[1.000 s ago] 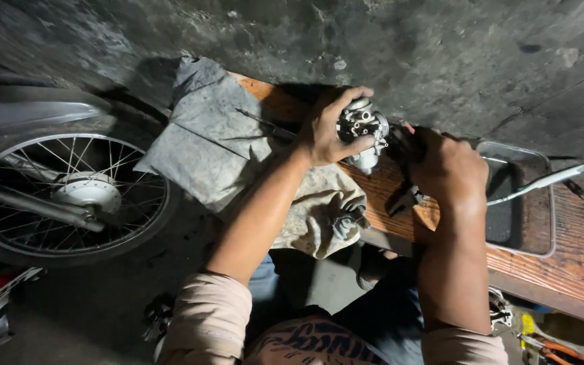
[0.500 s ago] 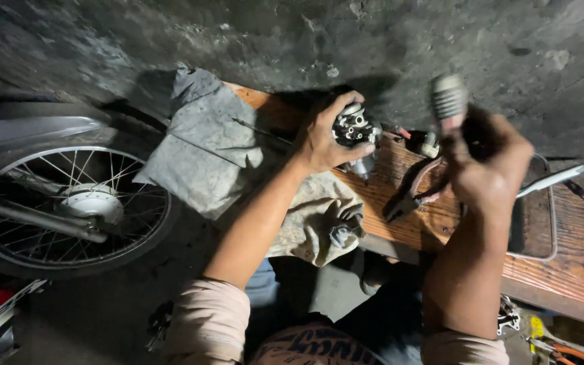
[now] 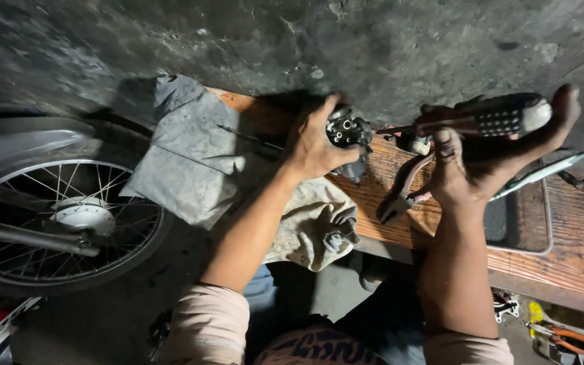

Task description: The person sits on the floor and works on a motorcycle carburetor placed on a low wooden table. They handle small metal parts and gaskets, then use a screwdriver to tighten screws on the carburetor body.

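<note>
Landmark: I use the wooden surface as my place marker.
Left hand: my left hand sits over the near-left part of the surface, fingers wrapped tight on a small dark metal part.
Metal part: it is held just above the surface, not lying on it.
Right hand: my right hand is above the middle of the surface, fingers closed round a screwdriver with a fat dark and grey handle.
Screwdriver: it lies sideways, its thin end close to the metal part.
Pliers: red-handled pliers lie on the surface under my right hand.
Cloths: a grey cloth and a pale rag hang off the left end of the surface.
Wheel: a spoked wheel stands far left of the surface.
</note>
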